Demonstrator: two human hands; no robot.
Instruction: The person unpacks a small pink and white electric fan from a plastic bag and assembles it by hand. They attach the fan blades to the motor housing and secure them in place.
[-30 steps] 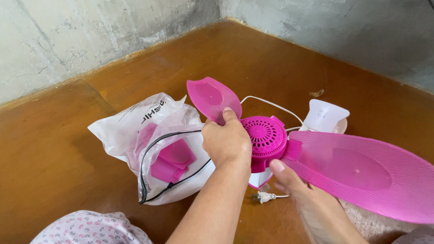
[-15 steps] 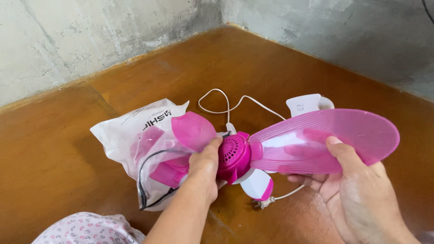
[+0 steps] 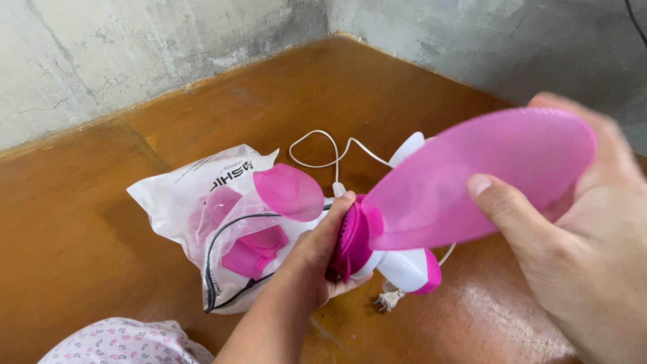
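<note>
A pink fan rotor with a round pink hub and a white and pink motor body is held above the wooden floor. My left hand grips the hub from below. My right hand pinches the large pink blade, thumb on its face and fingers behind. A smaller pink blade sticks out to the left. The white cord trails across the floor, and its plug lies below the motor.
A clear plastic bag with pink parts and a black cable lies on the brown wooden floor at the left. Grey concrete walls meet in a corner behind. Patterned pink cloth shows at the bottom left.
The fan has been tilted up so the hub faces sideways. My right hand has shifted along the big blade and raised it towards the camera. The bag has not moved.
</note>
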